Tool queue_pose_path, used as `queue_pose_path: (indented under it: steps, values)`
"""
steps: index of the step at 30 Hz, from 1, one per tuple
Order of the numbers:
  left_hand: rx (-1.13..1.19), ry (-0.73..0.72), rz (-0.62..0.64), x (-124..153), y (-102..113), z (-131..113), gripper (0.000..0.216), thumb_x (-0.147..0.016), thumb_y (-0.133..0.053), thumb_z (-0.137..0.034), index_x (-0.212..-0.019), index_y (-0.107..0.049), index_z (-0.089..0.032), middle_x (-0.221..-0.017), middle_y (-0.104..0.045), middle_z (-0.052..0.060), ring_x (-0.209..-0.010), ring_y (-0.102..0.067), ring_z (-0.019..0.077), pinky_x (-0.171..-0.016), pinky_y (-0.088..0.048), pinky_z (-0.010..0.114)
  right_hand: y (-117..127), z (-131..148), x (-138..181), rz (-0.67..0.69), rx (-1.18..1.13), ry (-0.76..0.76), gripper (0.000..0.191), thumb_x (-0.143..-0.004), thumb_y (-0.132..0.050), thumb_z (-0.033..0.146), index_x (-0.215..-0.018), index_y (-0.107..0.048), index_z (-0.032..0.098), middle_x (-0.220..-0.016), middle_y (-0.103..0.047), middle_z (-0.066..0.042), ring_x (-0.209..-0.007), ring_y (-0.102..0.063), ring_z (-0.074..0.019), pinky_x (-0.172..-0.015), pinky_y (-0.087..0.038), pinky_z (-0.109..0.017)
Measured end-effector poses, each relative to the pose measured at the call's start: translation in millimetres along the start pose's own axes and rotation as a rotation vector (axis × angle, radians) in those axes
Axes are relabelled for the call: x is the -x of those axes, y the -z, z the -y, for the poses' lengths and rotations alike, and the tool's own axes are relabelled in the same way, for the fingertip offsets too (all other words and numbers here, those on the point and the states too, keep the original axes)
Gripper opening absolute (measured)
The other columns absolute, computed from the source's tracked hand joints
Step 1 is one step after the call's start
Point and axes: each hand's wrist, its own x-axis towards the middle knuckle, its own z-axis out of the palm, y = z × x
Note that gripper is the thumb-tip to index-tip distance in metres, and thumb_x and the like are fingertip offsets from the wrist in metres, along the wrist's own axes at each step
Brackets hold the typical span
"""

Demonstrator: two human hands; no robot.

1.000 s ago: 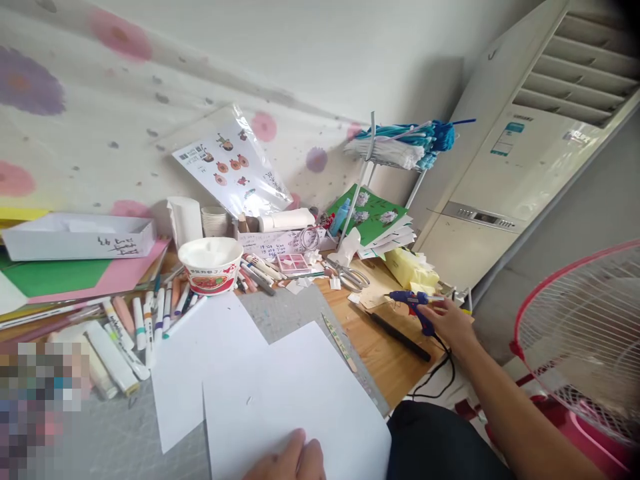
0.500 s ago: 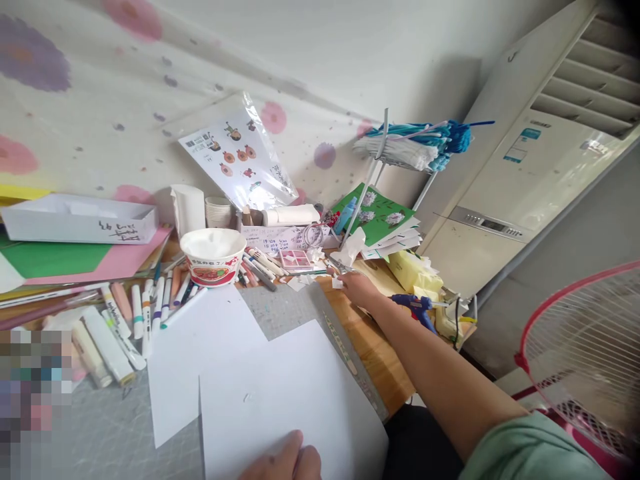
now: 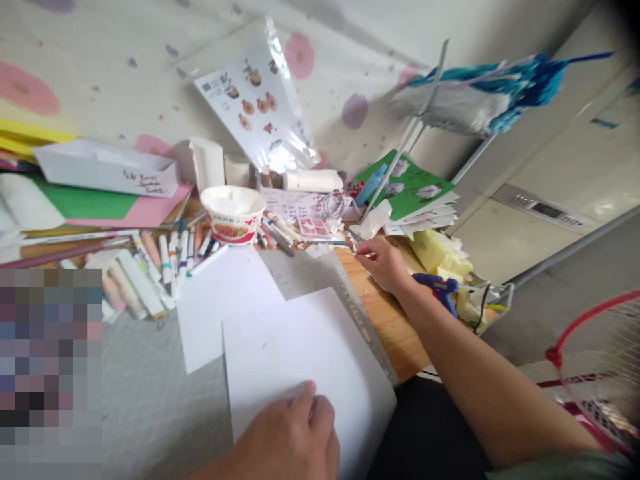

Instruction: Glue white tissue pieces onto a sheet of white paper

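White paper forms the front sheet point(image 3: 285, 327), which lies flat on the grey cutting mat point(image 3: 160, 393), directly before the person. Its near part is under the left hand point(image 3: 295, 427). This hand rests on the paper with its fingers partly bent; whether anything is held beneath them cannot be told. The likely function of this contact is to stop the sheet from sliding or lifting, a sensible measure with the fan point(image 3: 600, 367) at the far right. A second sheet point(image 3: 225, 293) lies just beside and beyond the front one, also on the mat.

The right hand point(image 3: 359, 252) is extended over the far right part of the wooden desk point(image 3: 400, 333). Its thumb and fingers are drawn together in a narrow pinch among small paper scraps; what, if anything, they hold is too small and blurred to confirm. A fine pinch suits small, light pieces.

The glue gun point(image 3: 443, 288) rests beyond the right forearm, near the yellow tissue packet point(image 3: 435, 250), presumably placed at the edge to keep its nozzle away from the paper while leaving it within reach.

Markers point(image 3: 173, 257) lie grouped to the left of the sheets, beside the paper bowl point(image 3: 233, 217). Farther back, a metal rack point(image 3: 393, 170) carries blue and white pipe cleaners point(image 3: 530, 87), probably raised to save desk space.
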Motion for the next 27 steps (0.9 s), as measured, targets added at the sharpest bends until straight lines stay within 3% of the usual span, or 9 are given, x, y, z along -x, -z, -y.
queue_pose_path:
  steps: [3, 5, 8, 13, 17, 22, 27]
  values:
    - [0.042, 0.06, 0.089, -5, 11, -7, 0.02, -0.086, -0.054, -0.019, -0.097, -0.067, -0.008, -0.097, -0.071, 0.018, -0.093, -0.067, 0.0308, -0.06, -0.054, 0.034, 6, 43, 41, 0.063, -0.175, 0.27, 0.011, -0.091, -0.057, 0.02, -0.09, -0.068, 0.02, -0.104, -0.07, -0.003, -0.1, -0.063, -0.0144, -0.089, -0.051, -0.026]
    - [0.058, 0.126, 0.117, -8, 15, -12, 0.025, -0.089, -0.051, -0.02, -0.1, -0.067, -0.005, -0.101, -0.071, 0.022, -0.088, -0.068, 0.0296, -0.061, -0.054, 0.035, 3, 70, 66, 0.049, -0.322, 0.615, 0.014, -0.088, -0.056, 0.013, -0.094, -0.067, 0.019, -0.102, -0.072, -0.005, -0.095, -0.064, -0.0159, -0.083, -0.052, -0.028]
    - [0.051, 0.16, 0.138, -13, 21, -18, 0.024, -0.088, -0.054, -0.022, -0.097, -0.068, -0.006, -0.097, -0.072, 0.021, -0.078, -0.068, 0.0272, -0.056, -0.053, 0.034, -8, 98, 85, 0.038, -0.29, 0.788, 0.017, -0.088, -0.052, 0.01, -0.09, -0.066, 0.018, -0.1, -0.072, -0.006, -0.089, -0.063, -0.0178, -0.074, -0.052, -0.03]
    - [0.064, 0.111, 0.129, -17, 25, -18, 0.012, -0.08, -0.064, -0.022, -0.085, -0.069, -0.012, -0.081, -0.072, 0.013, -0.065, -0.065, 0.0247, -0.044, -0.047, 0.031, -26, 113, 80, -0.004, -0.111, 0.834, 0.024, -0.089, -0.045, 0.008, -0.081, -0.066, 0.016, -0.09, -0.071, -0.008, -0.08, -0.059, -0.0193, -0.066, -0.048, -0.031]
    - [0.03, 0.055, 0.094, -17, 27, -15, 0.009, -0.077, -0.067, -0.019, -0.084, -0.069, -0.013, -0.08, -0.072, 0.011, -0.063, -0.064, 0.0232, -0.042, -0.045, 0.029, -30, 114, 77, -0.037, -0.083, 0.834, 0.022, -0.089, -0.048, 0.009, -0.08, -0.067, 0.015, -0.087, -0.07, -0.008, -0.076, -0.057, -0.0194, -0.064, -0.046, -0.031]
    - [0.001, 0.02, 0.085, -16, 27, -14, 0.012, -0.08, -0.064, -0.018, -0.087, -0.07, -0.011, -0.086, -0.074, 0.016, -0.062, -0.064, 0.0217, -0.04, -0.044, 0.026, -28, 112, 77, -0.028, -0.191, 0.779, 0.017, -0.083, -0.052, 0.007, -0.082, -0.068, 0.014, -0.089, -0.07, -0.008, -0.075, -0.057, -0.0192, -0.064, -0.048, -0.032]
    - [-0.055, 0.025, 0.031, -15, 26, -15, 0.016, -0.082, -0.062, -0.022, -0.088, -0.071, -0.011, -0.099, -0.074, 0.021, -0.078, -0.071, 0.0302, -0.045, -0.051, 0.03, -30, 112, 76, -0.082, -0.365, 0.644, 0.014, -0.081, -0.057, 0.005, -0.086, -0.068, 0.013, -0.089, -0.07, -0.008, -0.078, -0.059, -0.0183, -0.071, -0.05, -0.031]
